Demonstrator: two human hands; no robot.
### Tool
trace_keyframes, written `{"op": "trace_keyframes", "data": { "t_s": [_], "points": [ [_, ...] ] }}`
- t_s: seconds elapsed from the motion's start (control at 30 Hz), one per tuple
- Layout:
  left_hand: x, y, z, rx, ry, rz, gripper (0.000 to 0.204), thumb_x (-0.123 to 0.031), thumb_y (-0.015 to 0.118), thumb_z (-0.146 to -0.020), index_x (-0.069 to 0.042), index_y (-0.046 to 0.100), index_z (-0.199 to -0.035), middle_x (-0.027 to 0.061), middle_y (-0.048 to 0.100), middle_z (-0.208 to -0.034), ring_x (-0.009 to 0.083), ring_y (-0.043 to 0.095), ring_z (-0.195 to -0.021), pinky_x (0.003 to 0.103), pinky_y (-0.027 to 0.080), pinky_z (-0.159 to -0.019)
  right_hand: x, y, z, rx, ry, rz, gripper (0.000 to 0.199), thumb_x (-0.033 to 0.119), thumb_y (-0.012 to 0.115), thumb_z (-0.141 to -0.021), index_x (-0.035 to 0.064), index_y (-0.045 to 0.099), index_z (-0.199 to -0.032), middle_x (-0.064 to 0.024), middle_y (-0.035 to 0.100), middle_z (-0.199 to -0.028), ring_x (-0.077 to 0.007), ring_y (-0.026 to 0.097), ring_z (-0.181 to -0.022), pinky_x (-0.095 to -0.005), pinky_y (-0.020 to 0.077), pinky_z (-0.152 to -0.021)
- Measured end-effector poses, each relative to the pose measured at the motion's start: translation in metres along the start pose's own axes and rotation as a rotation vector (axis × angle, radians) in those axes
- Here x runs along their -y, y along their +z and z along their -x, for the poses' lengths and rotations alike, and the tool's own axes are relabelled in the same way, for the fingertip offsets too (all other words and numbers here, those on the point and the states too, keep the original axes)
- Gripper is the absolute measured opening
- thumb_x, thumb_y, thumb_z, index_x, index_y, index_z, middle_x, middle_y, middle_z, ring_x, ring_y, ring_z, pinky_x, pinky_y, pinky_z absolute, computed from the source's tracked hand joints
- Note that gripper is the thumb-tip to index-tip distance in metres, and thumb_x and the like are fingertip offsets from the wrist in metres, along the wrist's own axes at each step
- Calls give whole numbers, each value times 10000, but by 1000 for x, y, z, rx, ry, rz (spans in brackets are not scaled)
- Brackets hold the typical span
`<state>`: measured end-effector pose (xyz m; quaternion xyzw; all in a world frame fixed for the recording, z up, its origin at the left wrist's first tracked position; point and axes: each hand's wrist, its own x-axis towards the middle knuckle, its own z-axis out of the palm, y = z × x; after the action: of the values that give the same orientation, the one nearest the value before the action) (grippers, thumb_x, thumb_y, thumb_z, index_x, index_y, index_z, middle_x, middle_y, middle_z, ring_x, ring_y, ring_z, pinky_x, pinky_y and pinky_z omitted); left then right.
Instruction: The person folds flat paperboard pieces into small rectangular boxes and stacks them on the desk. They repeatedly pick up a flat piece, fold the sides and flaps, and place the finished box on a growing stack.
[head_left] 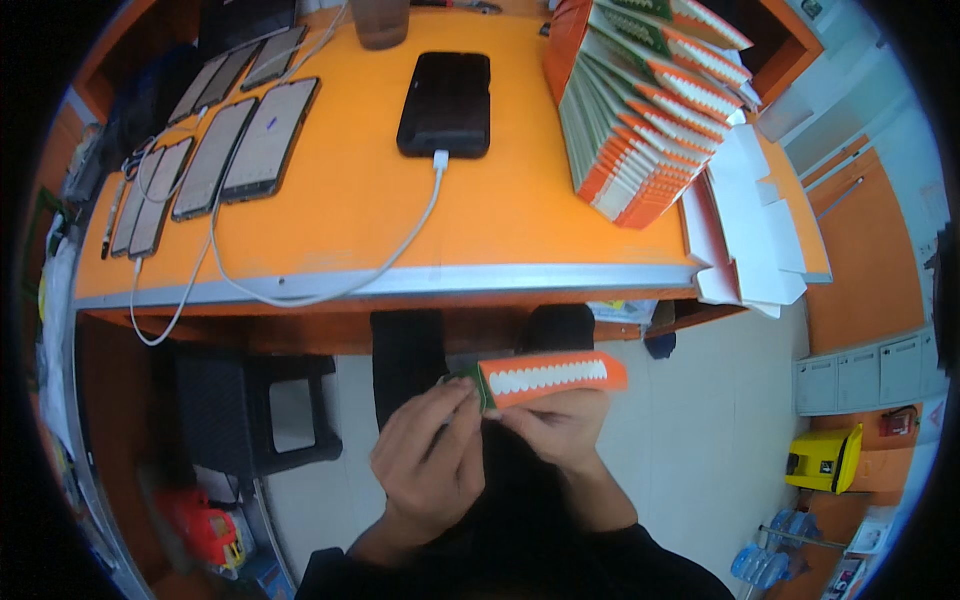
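Note:
Over my lap, in front of the table's edge, I hold a narrow orange cardboard box (548, 377) with a white saw-toothed band and a green end. My left hand (430, 455) pinches the green end between its fingertips. Under the box's right part, my right hand (560, 428) grips it, thumb along the lower edge; some of its fingers are hidden behind the box. On the table's right side leans a fanned stack of similar orange, green and white cartons (640, 130).
White unfolded cartons (755, 220) overhang the table's right edge. Several phones (268, 140) lie at the left among white cables. A black device (447, 105) is plugged into a cable drooping along the metal table edge (480, 280). A black stool (225, 410) stands below left.

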<state>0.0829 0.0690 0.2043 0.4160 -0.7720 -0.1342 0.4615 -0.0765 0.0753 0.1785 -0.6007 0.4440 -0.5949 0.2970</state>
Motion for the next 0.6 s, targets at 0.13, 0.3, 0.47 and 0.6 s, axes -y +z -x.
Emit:
{"op": "trace_keyframes", "data": {
  "t_s": [0.13, 0.3, 0.47, 0.6],
  "points": [
    [-2, 6, 3, 17, 37, -24, 288, 64, 678, -798, 29, 720, -1081, 207, 659, -1167, 370, 686, -1058, 430, 565, -885, 1, -1, 4, 0, 52, -26, 199, 0, 767, -829, -34, 754, -1025, -144, 749, -970, -191, 716, -874, -285, 555, -759],
    [3, 11, 5, -31, 74, -6, 288, 22, 702, -812, -5, 728, -1097, 220, 629, -1234, 398, 656, -1123, 471, 542, -956, 13, 10, 7, -95, 49, -95, 231, -39, 718, -863, -55, 711, -1093, -179, 712, -1074, -215, 684, -933, -290, 521, -810],
    [16, 17, 8, -72, -160, 677, 342, -104, 712, -903, 44, 649, -1205, 274, 555, -1348, 374, 597, -1237, 434, 492, -1036, 21, 18, 15, -169, 149, -224, 181, -53, 685, -888, -75, 696, -1067, -193, 715, -1037, -209, 686, -919, -299, 527, -803],
    [22, 12, -5, 65, -233, 715, 411, -240, 643, -991, 87, 600, -1235, 267, 668, -1171, 283, 704, -1034, 333, 564, -855, 20, 18, 4, -71, -59, -18, 174, -29, 729, -857, -66, 703, -1025, -175, 721, -905, -220, 698, -798, -291, 536, -712]
  ]
}}
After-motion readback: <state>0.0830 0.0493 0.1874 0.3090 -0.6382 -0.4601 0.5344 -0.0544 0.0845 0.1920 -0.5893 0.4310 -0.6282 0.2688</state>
